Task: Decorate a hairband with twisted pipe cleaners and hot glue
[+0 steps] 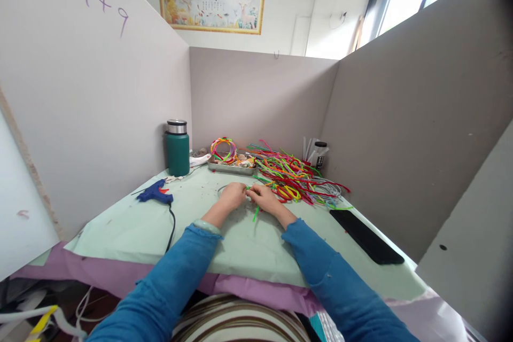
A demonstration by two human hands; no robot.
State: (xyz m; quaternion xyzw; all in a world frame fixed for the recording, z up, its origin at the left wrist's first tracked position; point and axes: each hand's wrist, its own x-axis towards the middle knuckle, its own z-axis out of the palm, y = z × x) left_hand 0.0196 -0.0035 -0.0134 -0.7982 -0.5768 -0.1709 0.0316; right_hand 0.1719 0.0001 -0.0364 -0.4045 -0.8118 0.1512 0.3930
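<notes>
Over the middle of the table, my left hand point(233, 196) and my right hand point(263, 197) meet with their fingers pinched together. A bright green pipe cleaner point(255, 215) runs between the fingertips, and its free end hangs down below my right hand. Beside my left hand a thin grey wire loop point(219, 189) curves out; the rest of it is hidden behind the fingers. Just beyond my right hand lies a large heap of colourful pipe cleaners point(284, 171), with yellow and red curled pieces at its near edge.
A metal tray point(230, 169) with small pieces and a multicoloured ring point(223, 149) stands at the back. To the left are a green bottle point(177, 148) and a blue glue gun point(155, 192) with its cord. A black phone point(365, 236) lies right. Partition walls enclose the table.
</notes>
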